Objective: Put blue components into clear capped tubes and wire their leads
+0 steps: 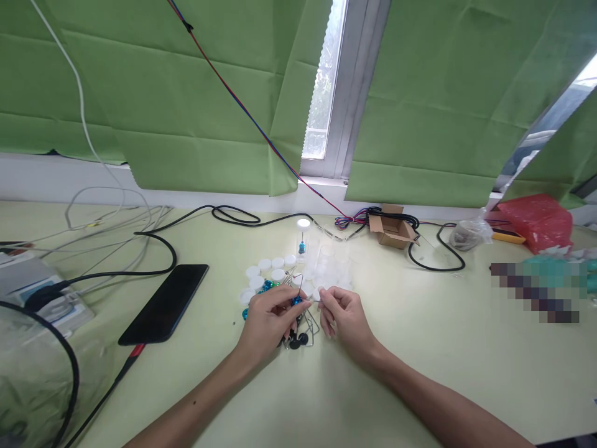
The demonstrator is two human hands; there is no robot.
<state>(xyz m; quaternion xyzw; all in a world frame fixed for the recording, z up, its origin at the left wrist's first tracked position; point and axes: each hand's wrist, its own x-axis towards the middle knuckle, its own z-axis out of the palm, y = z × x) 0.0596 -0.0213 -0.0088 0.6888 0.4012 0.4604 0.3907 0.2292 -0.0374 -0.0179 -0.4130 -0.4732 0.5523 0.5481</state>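
Note:
My left hand pinches a small blue piece with a thin bent metal wire rising from it. Close to its right, my right hand has thumb and finger closed on a small white cap. Around and under the hands lie white round caps, blue and green bits, bent metal wires and black round knobs. Behind them stands a clear vial with a white lid and a blue piece inside. Clear plastic containers are clustered beside it.
A black phone lies at left with a cable plugged in. An open cardboard box and black cables sit near the wall. A red plastic bag is at far right, and a clear bag at near left.

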